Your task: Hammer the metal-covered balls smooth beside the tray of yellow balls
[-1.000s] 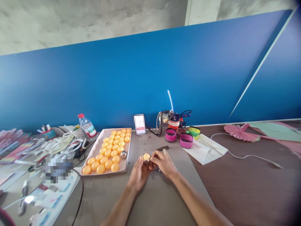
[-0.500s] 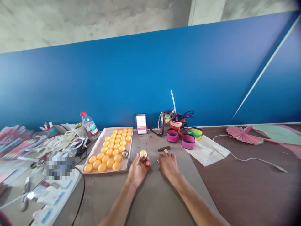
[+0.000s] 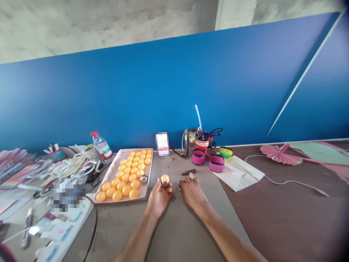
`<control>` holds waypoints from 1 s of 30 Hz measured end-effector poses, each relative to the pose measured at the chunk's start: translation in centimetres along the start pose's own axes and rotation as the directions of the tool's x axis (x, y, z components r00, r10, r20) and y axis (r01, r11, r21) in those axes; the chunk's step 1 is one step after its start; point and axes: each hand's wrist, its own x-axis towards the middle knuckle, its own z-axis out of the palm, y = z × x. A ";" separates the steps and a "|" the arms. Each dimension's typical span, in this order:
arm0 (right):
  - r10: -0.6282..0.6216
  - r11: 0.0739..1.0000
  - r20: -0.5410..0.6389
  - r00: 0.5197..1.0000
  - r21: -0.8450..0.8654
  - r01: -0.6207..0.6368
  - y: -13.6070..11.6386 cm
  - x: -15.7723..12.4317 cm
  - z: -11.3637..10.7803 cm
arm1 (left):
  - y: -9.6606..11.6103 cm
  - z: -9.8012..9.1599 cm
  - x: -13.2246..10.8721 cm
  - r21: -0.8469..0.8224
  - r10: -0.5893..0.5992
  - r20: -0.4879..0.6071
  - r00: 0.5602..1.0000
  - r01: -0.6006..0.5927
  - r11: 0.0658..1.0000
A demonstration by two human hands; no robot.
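Observation:
My left hand is closed around an orange ball whose lower part carries a shiny silver, mirror-like covering. To its right, my right hand rests low over the grey mat with its fingers curled down. Whatever those fingertips pinch is hidden. A small hammer lies just beyond that hand, dark head showing, its light handle running beneath the hand. Left of my hands stands a shallow pale tray with several plain orange balls and one silver-covered ball.
Pink wristband-like loops and a white sheet lie to the right. A water bottle stands behind the tray. White strips and cables clutter the left. A cup with tools sits by the blue partition.
The view has shifted slightly. My right hand has moved a little to the left, and more of the hammer's handle shows. My left hand keeps the ball in the same pose.

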 end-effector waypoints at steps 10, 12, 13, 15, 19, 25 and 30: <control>-0.045 0.992 -0.106 0.993 0.117 0.057 0.0 -0.1 -0.1 | -0.1 0.2 -0.1 0.025 0.016 -0.020 1.000 -0.016 1.000; -0.003 0.959 -0.169 0.986 0.279 0.051 -0.1 0.0 0.0 | -0.1 0.2 -0.1 0.038 0.023 -0.016 1.000 -0.023 0.999; 0.034 0.921 -0.179 0.983 0.389 0.039 -0.1 0.1 -0.1 | -0.1 0.3 -0.2 0.046 0.026 -0.011 1.000 -0.025 0.999; 0.122 0.793 -0.156 0.980 0.609 -0.002 -0.3 0.3 -0.2 | -0.1 0.5 -0.2 0.061 0.033 -0.008 0.999 -0.033 0.998; 0.186 0.493 -0.061 0.981 0.869 -0.040 -0.5 0.6 -0.6 | -0.2 0.8 -0.3 0.098 0.041 -0.021 0.999 -0.039 0.994; 0.148 0.130 0.072 0.986 0.987 -0.092 -0.8 0.8 -0.7 | -0.4 0.7 -0.2 0.145 0.071 0.005 0.997 -0.071 0.987; 0.144 0.170 0.077 0.987 0.980 -0.101 -1.0 0.6 -1.1 | -0.5 0.8 -0.3 0.185 0.089 0.038 0.995 -0.094 0.978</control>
